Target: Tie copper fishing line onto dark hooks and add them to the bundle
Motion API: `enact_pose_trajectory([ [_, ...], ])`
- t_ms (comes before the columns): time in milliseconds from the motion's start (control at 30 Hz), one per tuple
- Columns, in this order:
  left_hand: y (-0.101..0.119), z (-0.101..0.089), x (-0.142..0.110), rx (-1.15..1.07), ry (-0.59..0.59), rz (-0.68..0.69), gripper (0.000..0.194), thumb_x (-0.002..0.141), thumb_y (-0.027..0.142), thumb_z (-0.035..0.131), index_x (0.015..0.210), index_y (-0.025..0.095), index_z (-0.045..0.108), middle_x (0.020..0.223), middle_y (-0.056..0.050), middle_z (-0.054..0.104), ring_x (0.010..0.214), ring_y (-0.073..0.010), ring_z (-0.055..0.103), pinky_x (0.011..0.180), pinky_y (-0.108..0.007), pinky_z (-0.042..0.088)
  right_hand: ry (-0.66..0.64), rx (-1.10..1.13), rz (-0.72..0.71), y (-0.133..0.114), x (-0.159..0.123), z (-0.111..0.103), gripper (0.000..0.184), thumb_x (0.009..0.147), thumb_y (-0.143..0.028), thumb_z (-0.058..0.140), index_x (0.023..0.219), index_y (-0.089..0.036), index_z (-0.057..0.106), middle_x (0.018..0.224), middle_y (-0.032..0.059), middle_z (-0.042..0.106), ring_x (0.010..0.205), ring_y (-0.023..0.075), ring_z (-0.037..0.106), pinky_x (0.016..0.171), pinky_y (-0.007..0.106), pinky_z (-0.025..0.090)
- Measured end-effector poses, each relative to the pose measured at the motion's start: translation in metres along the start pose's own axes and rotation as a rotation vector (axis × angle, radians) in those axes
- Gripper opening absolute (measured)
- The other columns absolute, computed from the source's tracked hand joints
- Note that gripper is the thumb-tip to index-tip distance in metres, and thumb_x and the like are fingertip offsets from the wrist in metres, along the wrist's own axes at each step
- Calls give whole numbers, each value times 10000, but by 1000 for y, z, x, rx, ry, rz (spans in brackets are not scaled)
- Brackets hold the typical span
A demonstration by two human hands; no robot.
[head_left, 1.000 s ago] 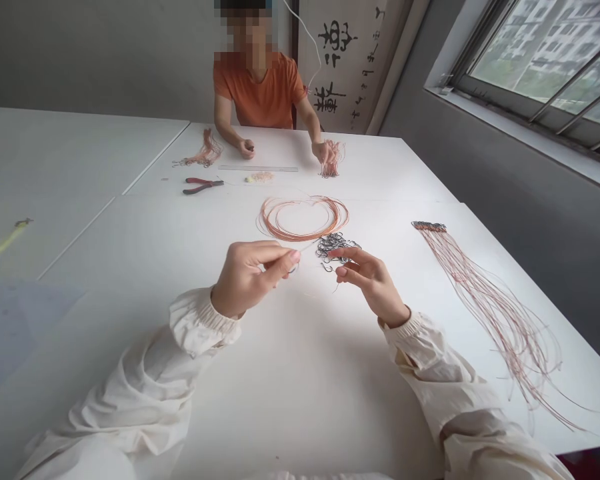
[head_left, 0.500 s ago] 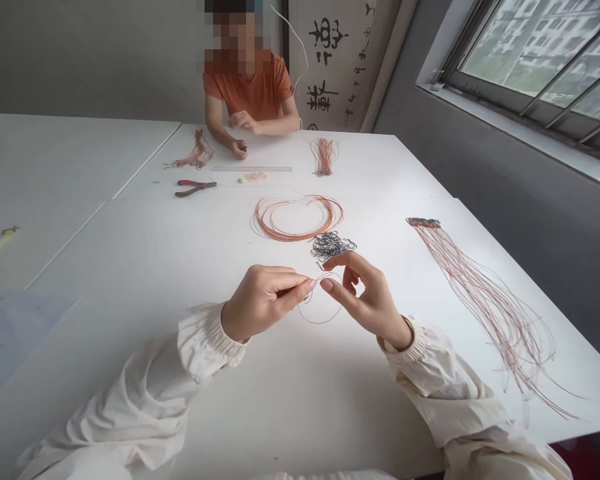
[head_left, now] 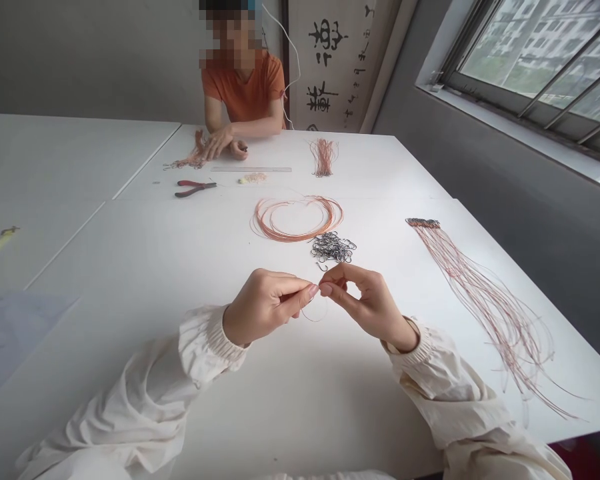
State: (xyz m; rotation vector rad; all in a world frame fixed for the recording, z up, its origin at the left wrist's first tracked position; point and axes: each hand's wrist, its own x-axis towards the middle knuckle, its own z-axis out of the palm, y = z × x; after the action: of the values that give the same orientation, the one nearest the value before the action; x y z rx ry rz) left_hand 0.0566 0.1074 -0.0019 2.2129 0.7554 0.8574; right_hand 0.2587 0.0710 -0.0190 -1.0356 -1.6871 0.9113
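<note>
My left hand (head_left: pixel 273 303) is closed in a pinch at its fingertips, where a fishing hook showed half a second ago; the fingers now cover it. Close beside it, my right hand (head_left: pixel 363 300) pinches a thin fishing line between thumb and forefinger. A small loop of this fishing line (head_left: pixel 315 321) hangs below the two sets of fingertips. Just beyond my hands lies a pile of dark fishing hooks (head_left: pixel 333 247), with one loose hook (head_left: pixel 323 267) at its near edge. A coil of orange line (head_left: pixel 280 235) rests behind the pile.
Hooks tied to long lines (head_left: pixel 473 293) lie in a bundle at the right. Across the table, a person in an orange shirt (head_left: pixel 247 90) reaches toward a bundle of tied hooks (head_left: pixel 193 160). Pliers (head_left: pixel 195 188), a ruler (head_left: pixel 253 169) and another bundle (head_left: pixel 323 159) lie there.
My hands came together and lowered slightly; my right fingers closed on the line, and its loop shrank. The person opposite moved a hand from the right bundle to the left one.
</note>
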Motion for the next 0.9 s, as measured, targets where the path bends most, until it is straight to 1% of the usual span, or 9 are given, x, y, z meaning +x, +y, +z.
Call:
enact_pose_trajectory([
  [100,2,1,0,-32,1,-3,339,928,191,553,605,155,652,500,18,598,431,-76,544,439,-181,445,-12,53,-5,0,1,1,135,932,-268,589,828,-192,628,730,17,628,676,144,538,673,308,424],
  [233,6,2,1,-63,27,-7,374,921,180,563,551,149,602,514,19,593,458,-78,566,481,-188,477,54,84,-11,2,1,3,163,924,-288,598,792,-193,607,719,16,597,688,154,515,690,319,420],
  [333,7,1,0,-70,69,-21,359,911,177,586,555,145,623,520,16,603,458,-79,578,490,-193,487,111,102,-8,3,2,0,181,915,-312,607,777,-194,604,705,17,576,687,161,501,675,321,419],
  [467,5,0,-2,-116,124,-86,311,899,199,608,599,142,667,553,-2,635,452,-89,592,461,-187,512,229,84,-20,1,5,-10,160,899,-296,629,774,-197,619,703,19,578,695,166,504,674,325,418],
  [567,4,-2,-3,-134,131,-105,311,896,207,615,599,138,673,552,-6,633,451,-90,591,455,-181,522,269,58,-30,1,7,-19,156,892,-294,636,768,-201,630,688,19,579,691,170,516,676,331,430],
  [633,4,-3,-4,-143,141,-103,311,895,211,617,598,139,677,550,-6,630,443,-88,583,439,-178,518,306,53,-37,4,8,-26,154,882,-307,648,770,-202,636,695,23,585,689,172,526,669,333,440],
  [767,3,-5,-6,-195,185,-137,287,891,223,624,626,135,690,540,-9,622,422,-95,577,400,-182,508,450,82,-69,16,12,-44,135,848,-305,693,781,-200,641,699,17,571,667,162,536,639,318,442],
  [833,3,-5,-7,-206,178,-142,297,891,225,625,615,130,682,538,-12,620,415,-95,571,396,-188,501,440,65,-49,20,14,-49,128,868,-308,671,806,-199,643,709,17,578,680,163,551,662,322,452],
  [900,3,-5,-7,-198,174,-134,309,892,218,623,600,129,672,538,-11,615,409,-90,561,397,-189,488,419,-39,-43,19,14,-50,117,889,-312,644,852,-202,651,780,36,626,757,182,587,741,349,465],
])
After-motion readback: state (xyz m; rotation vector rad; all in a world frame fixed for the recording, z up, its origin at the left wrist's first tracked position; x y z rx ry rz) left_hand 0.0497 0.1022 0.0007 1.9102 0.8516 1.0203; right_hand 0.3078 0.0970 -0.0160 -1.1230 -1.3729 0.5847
